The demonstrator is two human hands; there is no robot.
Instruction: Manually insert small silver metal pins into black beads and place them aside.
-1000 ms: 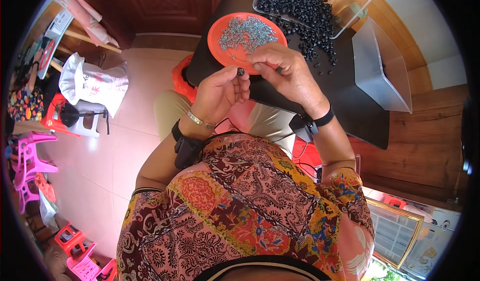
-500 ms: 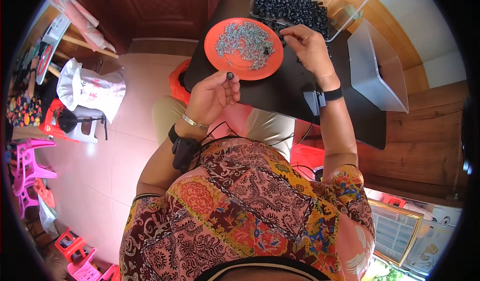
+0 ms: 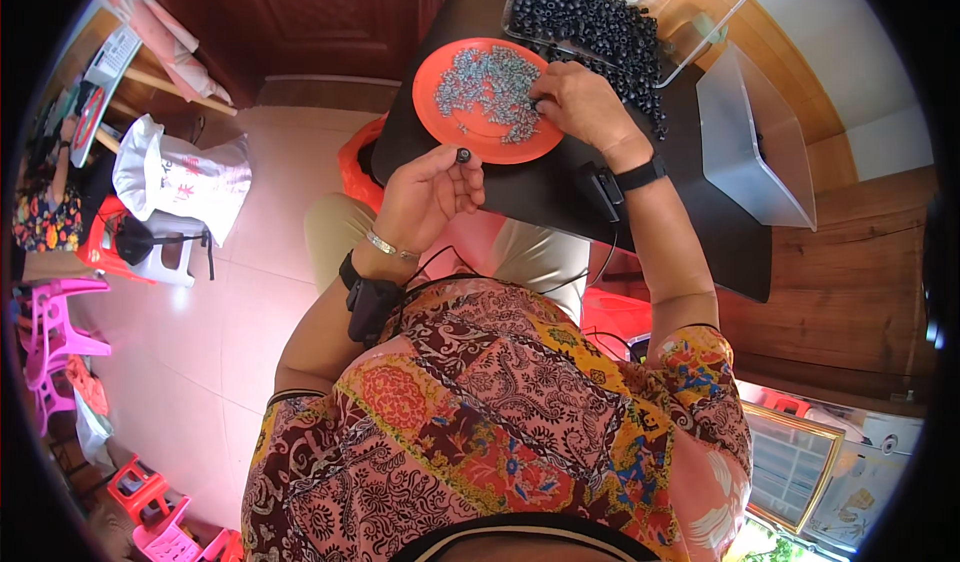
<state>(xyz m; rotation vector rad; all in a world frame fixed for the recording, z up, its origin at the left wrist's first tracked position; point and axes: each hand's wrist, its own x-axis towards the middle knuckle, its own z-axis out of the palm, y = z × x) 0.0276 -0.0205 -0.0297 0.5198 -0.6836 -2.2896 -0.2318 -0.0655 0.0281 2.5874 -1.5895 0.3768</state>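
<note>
Half a second ago the right hand (image 3: 580, 107) was up at the tray (image 3: 700, 12) of black beads (image 3: 590, 12); it has since dropped back onto the orange plate (image 3: 440, 112), fingers curled down into the right edge of the grey screws (image 3: 490, 87). Whether it has pinched one up cannot be told, as the fingertips are hidden in the pile. A second ago both hands were together over the plate's lower rim; now they are apart. The left hand (image 3: 425, 197) has kept its place at the near edge of the table (image 3: 540, 187), just below the plate, and holds the same small black bead (image 3: 463, 154) between thumb and forefinger, the other fingers loosely folded.

The bead sits just above centre of the frame, raised at the fingertips, close under the plate's lower rim but not touching it. It is small, round and dark, with a pale spot at its middle, like those in the tray.

The plate lies in the upper middle of the frame, screws heaped toward its centre and right. The tray is at the top, touching the plate's upper right edge, some beads spilt past its rim onto the table. A clear empty-looking box (image 3: 750, 142) stands at the upper right.
</note>
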